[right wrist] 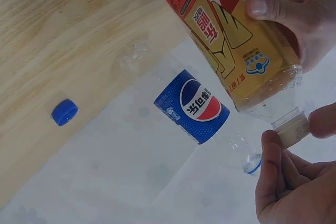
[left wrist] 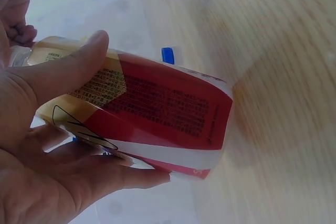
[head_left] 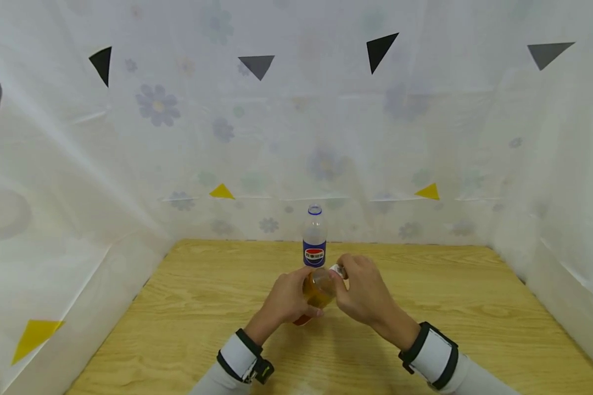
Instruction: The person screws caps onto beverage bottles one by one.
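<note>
My left hand (head_left: 287, 296) grips a drink bottle (head_left: 318, 293) with a red and yellow label and amber liquid inside. The bottle leans, its neck pointing toward my right hand (head_left: 364, 288). Thumb and fingers of the right hand pinch the white cap (right wrist: 293, 128) at the bottle's neck. In the left wrist view, the left thumb lies across the label (left wrist: 163, 103) while the fingers curl beneath. Just behind the hands stands a clear cola bottle (head_left: 314, 230) with a blue label and an uncapped mouth. A blue cap (right wrist: 64, 112) lies on the wood near that bottle.
The wood-grain table (head_left: 217, 285) extends to both sides of the hands. White patterned sheeting (head_left: 286, 137) encloses it at the back and sides. Black, grey and yellow triangles, such as one yellow triangle (head_left: 428, 191), are stuck on the sheeting.
</note>
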`<move>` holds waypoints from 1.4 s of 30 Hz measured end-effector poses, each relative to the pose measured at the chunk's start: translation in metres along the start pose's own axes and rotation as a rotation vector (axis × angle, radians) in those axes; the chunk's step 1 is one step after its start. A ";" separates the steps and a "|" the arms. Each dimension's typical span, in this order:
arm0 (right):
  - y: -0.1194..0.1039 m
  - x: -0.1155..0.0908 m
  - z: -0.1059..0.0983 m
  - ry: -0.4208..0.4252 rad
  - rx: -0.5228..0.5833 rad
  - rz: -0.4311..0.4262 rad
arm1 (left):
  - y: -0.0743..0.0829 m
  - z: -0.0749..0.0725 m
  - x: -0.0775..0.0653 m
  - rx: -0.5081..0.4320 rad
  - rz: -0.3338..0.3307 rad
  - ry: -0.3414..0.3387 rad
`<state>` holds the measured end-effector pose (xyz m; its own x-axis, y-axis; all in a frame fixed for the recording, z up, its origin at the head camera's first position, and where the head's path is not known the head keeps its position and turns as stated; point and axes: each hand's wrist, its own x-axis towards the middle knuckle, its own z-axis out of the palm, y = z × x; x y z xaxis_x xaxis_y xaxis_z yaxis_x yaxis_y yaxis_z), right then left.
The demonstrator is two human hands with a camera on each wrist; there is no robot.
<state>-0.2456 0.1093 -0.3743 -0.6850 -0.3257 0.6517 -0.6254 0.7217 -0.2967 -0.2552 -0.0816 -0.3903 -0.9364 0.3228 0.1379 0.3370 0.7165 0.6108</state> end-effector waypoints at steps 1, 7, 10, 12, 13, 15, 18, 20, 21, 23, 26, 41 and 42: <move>-0.001 0.000 0.000 -0.008 0.012 0.010 | -0.001 -0.002 0.000 -0.010 -0.003 0.005; 0.000 0.004 -0.006 -0.069 0.052 0.160 | -0.005 -0.032 0.001 -0.085 -0.007 0.119; 0.004 0.005 -0.007 -0.109 0.038 0.215 | -0.009 -0.055 0.007 -0.109 -0.037 0.241; 0.008 0.004 -0.006 -0.142 0.026 0.238 | -0.016 -0.071 0.012 -0.114 -0.078 0.324; 0.010 0.003 -0.005 -0.158 0.020 0.247 | -0.022 -0.078 0.015 -0.116 -0.095 0.364; 0.014 0.001 -0.004 -0.182 0.006 0.265 | -0.035 -0.091 0.020 -0.113 -0.132 0.429; 0.021 -0.003 -0.002 -0.206 -0.005 0.293 | -0.058 -0.102 0.025 -0.095 -0.169 0.522; 0.024 -0.005 -0.001 -0.213 -0.007 0.306 | -0.074 -0.105 0.027 -0.085 -0.194 0.578; 0.025 -0.006 0.000 -0.215 -0.005 0.312 | -0.081 -0.106 0.027 -0.081 -0.210 0.604; 0.027 -0.008 0.000 -0.220 0.000 0.320 | -0.094 -0.105 0.027 -0.077 -0.241 0.647; 0.029 -0.010 0.000 -0.227 0.006 0.332 | -0.110 -0.102 0.026 -0.085 -0.278 0.695; 0.037 -0.020 0.002 -0.281 0.017 0.397 | -0.176 -0.078 0.021 -0.054 -0.443 0.849; 0.038 -0.021 0.002 -0.279 0.014 0.391 | -0.178 -0.077 0.020 -0.053 -0.449 0.852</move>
<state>-0.2559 0.1424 -0.4006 -0.9430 -0.1842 0.2771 -0.3041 0.8151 -0.4931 -0.3417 -0.2499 -0.4362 -0.7412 -0.5465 0.3899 -0.0549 0.6282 0.7761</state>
